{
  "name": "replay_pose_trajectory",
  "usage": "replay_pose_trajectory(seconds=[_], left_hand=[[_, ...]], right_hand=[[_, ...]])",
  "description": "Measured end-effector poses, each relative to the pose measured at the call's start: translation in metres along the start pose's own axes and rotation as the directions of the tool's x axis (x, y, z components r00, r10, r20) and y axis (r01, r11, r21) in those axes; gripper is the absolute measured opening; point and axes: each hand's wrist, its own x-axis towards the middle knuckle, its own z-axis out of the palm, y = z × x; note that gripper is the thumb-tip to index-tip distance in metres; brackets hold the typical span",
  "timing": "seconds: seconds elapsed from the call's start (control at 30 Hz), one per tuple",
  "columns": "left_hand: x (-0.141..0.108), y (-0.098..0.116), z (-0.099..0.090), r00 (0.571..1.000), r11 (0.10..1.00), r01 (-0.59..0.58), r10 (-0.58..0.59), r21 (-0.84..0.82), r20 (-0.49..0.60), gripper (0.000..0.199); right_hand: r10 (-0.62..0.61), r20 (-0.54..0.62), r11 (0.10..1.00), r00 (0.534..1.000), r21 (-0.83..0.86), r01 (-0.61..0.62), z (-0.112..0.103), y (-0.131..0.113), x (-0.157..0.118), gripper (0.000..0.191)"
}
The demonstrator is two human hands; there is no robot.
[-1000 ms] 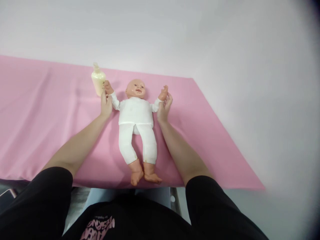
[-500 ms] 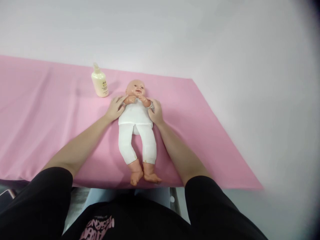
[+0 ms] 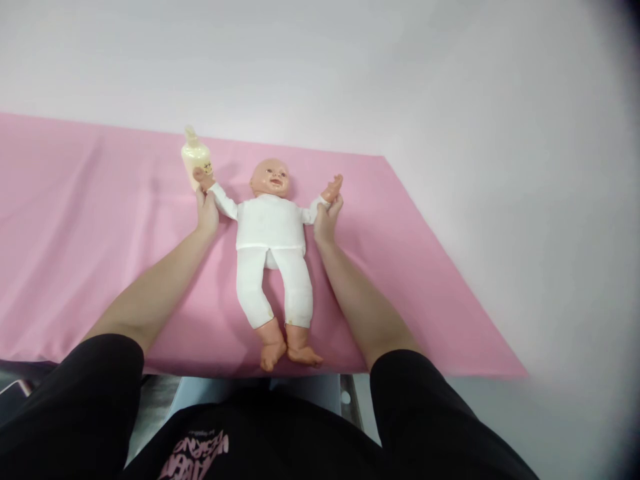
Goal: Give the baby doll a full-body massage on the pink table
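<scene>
A baby doll (image 3: 271, 223) with a white top and white trousers lies on its back, head away from me and bare feet near the front edge. Both its arms are spread out to the sides. My left hand (image 3: 207, 212) is closed around the doll's arm on the left, near the wrist. On the other side my right hand (image 3: 327, 220) grips the doll's other forearm below its raised hand. My fingers are partly hidden behind the doll's sleeves.
A pale yellow pump bottle (image 3: 194, 155) stands behind the doll's left-side hand, which partly covers it. Pink cloth (image 3: 390, 267) covers the table, with creases on the left. A pale wall (image 3: 320, 73) rises behind. A dark object (image 3: 13, 393) shows at the lower left.
My hands have moved apart, drawing the doll's arms from folded over its chest out to both sides. The doll's body and the bottle have stayed in place.
</scene>
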Motion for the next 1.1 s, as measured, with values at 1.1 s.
replay_pose_trajectory(seconds=[1.1], left_hand=[[-0.034,0.046,0.01,0.72,0.782,-0.576,0.347,0.238,0.601,0.063]], right_hand=[[-0.214,0.434,0.94,0.875,-0.154,0.305,0.004,-0.061,-0.025,0.058]])
